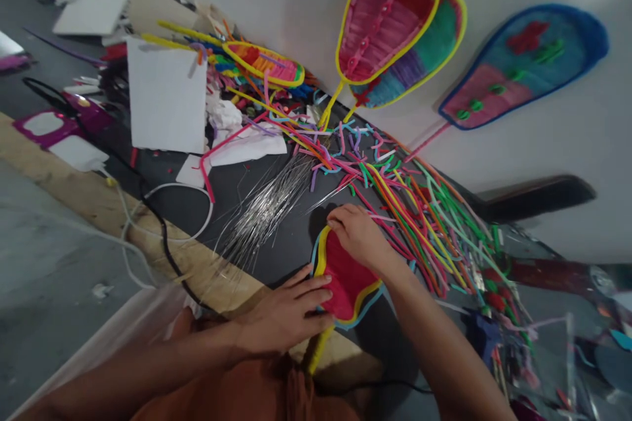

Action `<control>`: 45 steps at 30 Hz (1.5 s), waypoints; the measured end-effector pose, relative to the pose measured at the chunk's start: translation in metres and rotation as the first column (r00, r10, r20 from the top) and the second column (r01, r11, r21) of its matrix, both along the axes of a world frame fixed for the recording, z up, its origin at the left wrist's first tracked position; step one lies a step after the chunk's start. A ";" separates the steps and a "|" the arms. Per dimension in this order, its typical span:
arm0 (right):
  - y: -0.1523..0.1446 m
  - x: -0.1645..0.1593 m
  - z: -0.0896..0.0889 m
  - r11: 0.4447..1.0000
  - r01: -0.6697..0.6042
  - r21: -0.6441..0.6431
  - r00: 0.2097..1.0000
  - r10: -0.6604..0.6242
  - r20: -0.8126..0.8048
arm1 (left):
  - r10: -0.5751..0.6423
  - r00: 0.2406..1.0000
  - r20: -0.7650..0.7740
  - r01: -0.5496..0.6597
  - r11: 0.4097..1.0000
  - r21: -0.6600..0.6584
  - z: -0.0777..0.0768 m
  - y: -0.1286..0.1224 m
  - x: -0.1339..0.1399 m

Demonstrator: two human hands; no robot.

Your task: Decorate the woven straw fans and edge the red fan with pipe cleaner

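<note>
A red paddle-shaped piece (344, 279) lies on the dark table in front of me, edged with a yellow pipe cleaner and a light-blue one outside it. A fuzzy yellow stem (320, 352) extends from its near side. My left hand (296, 306) rests across the piece's left edge, fingers stretched and spread. My right hand (359, 235) is bent over the far edge, its fingertips closed on the rim; the exact grip is partly hidden. The light-blue pipe cleaner (368, 308) stands slightly apart from the yellow edge at lower right.
Thin metal wires (269, 207) lie left of my hands. Colourful pipe cleaners (419, 223) spread along the back and right. Decorated paddles (388, 20) lean on the white wall. A white board (166, 95), a purple device (69, 120) and a black cable (165, 243) are at left.
</note>
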State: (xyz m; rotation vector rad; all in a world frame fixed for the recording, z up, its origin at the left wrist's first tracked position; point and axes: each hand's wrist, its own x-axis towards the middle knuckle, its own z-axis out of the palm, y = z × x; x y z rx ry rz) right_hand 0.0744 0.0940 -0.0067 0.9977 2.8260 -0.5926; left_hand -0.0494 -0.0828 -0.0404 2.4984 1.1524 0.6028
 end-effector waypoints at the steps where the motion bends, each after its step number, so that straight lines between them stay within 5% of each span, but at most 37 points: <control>1: 0.001 -0.001 0.002 1.000 0.004 -0.012 1.000 -0.004 0.026 | -0.008 1.000 0.003 0.008 1.000 -0.006 0.000 0.000 0.000; 11: 0.013 -0.008 0.016 0.990 -0.077 -0.115 0.976 0.099 0.196 | -0.022 0.999 0.025 0.023 0.999 -0.030 -0.004 0.000 -0.001; 18: 0.014 -0.003 0.024 0.982 -0.014 -0.188 0.983 0.048 0.175 | -0.021 0.999 0.027 0.022 1.000 -0.019 -0.007 -0.001 0.000; 24: 0.009 0.006 0.014 0.995 -0.095 -0.026 0.995 0.096 0.038 | -0.010 0.999 0.037 0.011 1.000 -0.027 -0.006 -0.001 0.001; 27: 0.009 0.016 0.012 0.999 -0.026 -0.021 1.000 0.026 0.007 | -0.006 0.999 0.034 0.007 0.999 -0.038 -0.005 -0.001 0.001; 31: 0.013 0.028 0.013 0.996 0.088 0.012 0.992 -0.089 0.085 | 0.002 0.999 0.039 0.000 0.999 -0.041 -0.004 0.000 0.000; 37: 0.014 0.023 0.014 0.996 0.066 0.063 0.958 -0.081 0.273 | -0.003 0.999 0.034 0.005 0.999 -0.043 -0.004 0.001 0.000; 45: 0.011 0.023 0.001 0.995 0.065 0.078 0.974 -0.081 0.213 | 0.007 0.999 0.044 -0.007 1.000 0.000 -0.005 -0.001 0.000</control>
